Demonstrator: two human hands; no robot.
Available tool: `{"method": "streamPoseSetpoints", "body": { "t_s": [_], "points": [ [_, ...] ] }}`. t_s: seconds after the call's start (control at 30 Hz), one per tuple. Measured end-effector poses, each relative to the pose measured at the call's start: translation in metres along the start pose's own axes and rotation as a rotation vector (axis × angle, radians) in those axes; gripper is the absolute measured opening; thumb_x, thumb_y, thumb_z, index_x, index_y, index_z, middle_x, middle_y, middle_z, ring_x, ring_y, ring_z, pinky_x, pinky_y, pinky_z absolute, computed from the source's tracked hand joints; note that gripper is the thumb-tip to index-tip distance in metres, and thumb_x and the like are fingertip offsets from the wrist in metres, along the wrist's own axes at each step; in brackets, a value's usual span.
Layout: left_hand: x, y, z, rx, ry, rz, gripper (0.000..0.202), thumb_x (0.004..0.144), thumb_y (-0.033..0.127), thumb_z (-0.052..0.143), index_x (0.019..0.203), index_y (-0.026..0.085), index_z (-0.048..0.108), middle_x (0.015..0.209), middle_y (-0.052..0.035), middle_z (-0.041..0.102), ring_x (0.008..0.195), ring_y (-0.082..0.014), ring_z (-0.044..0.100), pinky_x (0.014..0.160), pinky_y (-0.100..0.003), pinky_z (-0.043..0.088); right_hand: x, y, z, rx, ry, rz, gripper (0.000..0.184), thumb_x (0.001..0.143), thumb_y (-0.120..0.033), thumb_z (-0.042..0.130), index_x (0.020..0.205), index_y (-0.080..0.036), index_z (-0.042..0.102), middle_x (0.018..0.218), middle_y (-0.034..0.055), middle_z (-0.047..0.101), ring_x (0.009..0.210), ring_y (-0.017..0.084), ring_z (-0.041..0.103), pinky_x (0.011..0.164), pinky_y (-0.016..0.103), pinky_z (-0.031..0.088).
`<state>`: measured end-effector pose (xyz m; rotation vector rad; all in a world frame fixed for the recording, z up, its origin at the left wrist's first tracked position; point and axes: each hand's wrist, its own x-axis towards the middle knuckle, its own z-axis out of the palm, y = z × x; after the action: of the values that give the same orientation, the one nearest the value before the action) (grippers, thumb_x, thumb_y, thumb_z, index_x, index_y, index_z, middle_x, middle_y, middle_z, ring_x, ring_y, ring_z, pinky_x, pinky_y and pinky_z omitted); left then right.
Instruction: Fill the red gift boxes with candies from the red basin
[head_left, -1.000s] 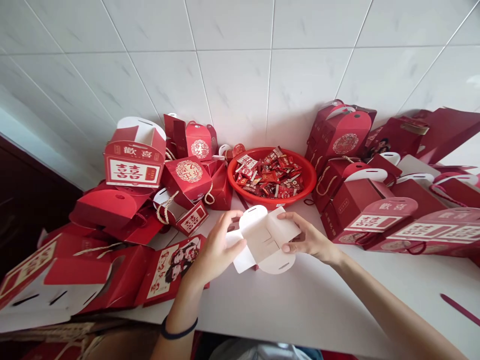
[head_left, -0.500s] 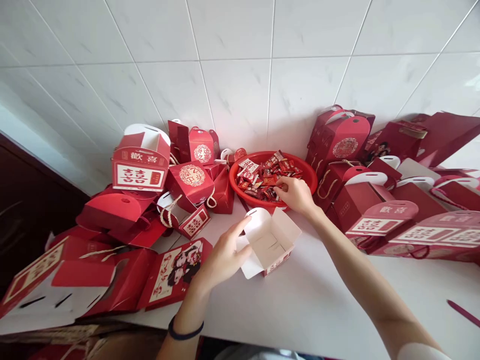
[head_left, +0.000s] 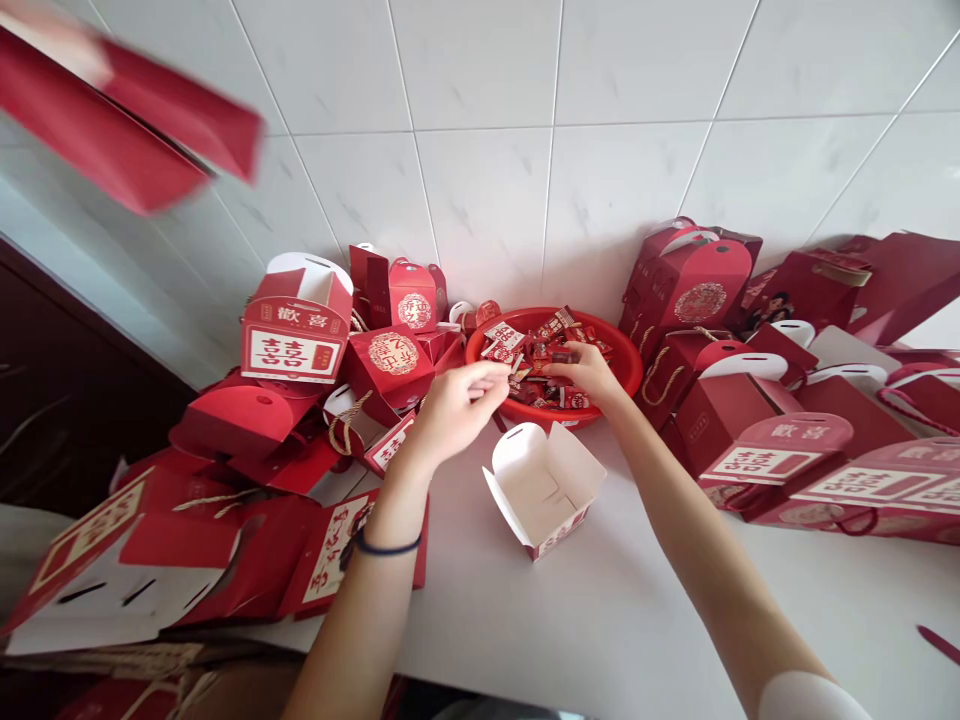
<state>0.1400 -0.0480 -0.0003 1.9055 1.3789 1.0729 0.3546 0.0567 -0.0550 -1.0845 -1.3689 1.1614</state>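
An open gift box (head_left: 546,490), white inside and red outside, stands on the table with its flaps up and nothing inside. Behind it is a red plastic basin (head_left: 630,375) holding many small wrapped candies (head_left: 574,398). My right hand (head_left: 589,375) is in the basin, its thumb and fingers closed around a dark red wrapped candy. At the basin's left front rim, my left hand (head_left: 465,405) has its fingers pinched together. Whatever lies between those fingertips is too small to make out. Neither hand touches the box.
Red gift boxes with rope handles (head_left: 296,325) are piled on the left. More closed red boxes (head_left: 757,420) stand along the right. A blurred red box or bag (head_left: 142,120), with part of a hand on it, crosses the upper left. Behind is a tiled wall (head_left: 480,210).
My left hand has let go of the box and moved up to the basin. My right hand stays among the candies. A red box or bag has entered at the upper left.
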Motion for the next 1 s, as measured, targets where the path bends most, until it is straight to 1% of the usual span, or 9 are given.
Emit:
{"method": "streamPoseSetpoints", "body": {
  "t_s": [0.07,0.2,0.3,0.4,0.5,0.6,0.7,0.8,1.0],
  "points": [
    [0.027,-0.001,0.004,0.153,-0.019,-0.023,0.029,0.09,0.023,0.059,0.115,0.018,0.074,0.117,-0.0083,0.077,0.108,-0.0233,0.072,0.099,-0.034,0.055,-0.002,-0.001,-0.004,0.101,0.027,0.017,0.038,0.053,-0.036,0.083,0.073,-0.021,0.055,0.064,-0.0023,0.064,0.051,0.013,0.056,0.05,0.026,0.044],
    [0.071,-0.008,0.023,0.575,-0.22,-0.157,0.024,0.083,0.015,0.063,0.103,0.017,0.077,0.111,-0.0116,0.078,0.109,-0.0292,0.071,0.093,-0.035,0.054,-0.007,-0.006,-0.01,0.243,0.052,0.021,0.042,0.055,-0.038,0.085,0.077,-0.022,0.053,0.064,-0.0025,0.065,0.049,0.011,0.056,0.049,0.025,0.046],
    [0.089,-0.014,0.039,0.642,-0.266,-0.203,0.025,0.071,0.015,0.074,0.096,0.016,0.076,0.113,-0.0166,0.076,0.117,-0.0353,0.066,0.094,-0.036,0.052,-0.01,-0.007,-0.011,0.318,0.043,0.024,0.041,0.056,-0.038,0.086,0.081,-0.021,0.058,0.071,-0.0003,0.07,0.052,0.011,0.059,0.052,0.025,0.048],
    [0.097,-0.019,0.051,0.648,-0.295,-0.235,0.037,0.06,0.02,0.083,0.095,0.013,0.074,0.114,-0.0214,0.074,0.119,-0.0415,0.064,0.096,-0.041,0.051,-0.011,-0.007,-0.011,0.37,0.044,0.035,0.038,0.057,-0.036,0.084,0.084,-0.021,0.061,0.072,-0.0004,0.071,0.053,0.01,0.058,0.051,0.023,0.047],
    [0.1,-0.024,0.054,0.602,-0.298,-0.233,0.046,0.051,0.022,0.087,0.094,0.012,0.072,0.114,-0.0229,0.073,0.119,-0.0451,0.062,0.096,-0.044,0.051,-0.011,-0.007,-0.012,0.418,0.047,0.041,0.033,0.061,-0.034,0.079,0.084,-0.022,0.06,0.078,-0.0001,0.072,0.057,0.011,0.059,0.052,0.023,0.046],
    [0.103,-0.031,0.051,0.493,-0.29,-0.213,0.027,0.054,0.015,0.081,0.079,0.016,0.072,0.099,-0.015,0.076,0.108,-0.0375,0.068,0.091,-0.038,0.053,-0.011,-0.007,-0.012,0.453,0.044,0.047,0.027,0.066,-0.036,0.074,0.085,-0.022,0.059,0.083,0.001,0.074,0.06,0.012,0.061,0.053,0.024,0.047],
    [0.107,-0.038,0.048,0.311,-0.271,-0.197,0.009,0.065,0.011,0.07,0.07,0.017,0.071,0.082,-0.0076,0.076,0.092,-0.0276,0.072,0.081,-0.031,0.055,-0.011,-0.008,-0.013,0.466,0.046,0.056,0.026,0.067,-0.037,0.071,0.086,-0.022,0.06,0.082,0.0015,0.074,0.059,0.013,0.061,0.053,0.025,0.047],
    [0.111,-0.043,0.049,0.098,-0.239,-0.191,0.017,0.072,0.007,0.063,0.081,0.016,0.074,0.085,-0.0052,0.076,0.085,-0.0207,0.072,0.077,-0.028,0.056,-0.011,-0.008,-0.012,0.469,0.056,0.062,0.028,0.065,-0.037,0.072,0.087,-0.022,0.061,0.08,0.0008,0.073,0.057,0.013,0.06,0.052,0.025,0.046],
    [0.111,-0.043,0.059,-0.21,-0.183,-0.219,0.047,0.067,0.0,0.069,0.111,0.015,0.074,0.091,-0.0049,0.075,0.078,-0.016,0.07,0.07,-0.026,0.055,-0.008,-0.006,-0.013,0.474,0.085,0.063,0.03,0.062,-0.04,0.075,0.084,-0.022,0.063,0.08,-0.0007,0.074,0.055,0.012,0.059,0.054,0.026,0.047]
  ]
}}
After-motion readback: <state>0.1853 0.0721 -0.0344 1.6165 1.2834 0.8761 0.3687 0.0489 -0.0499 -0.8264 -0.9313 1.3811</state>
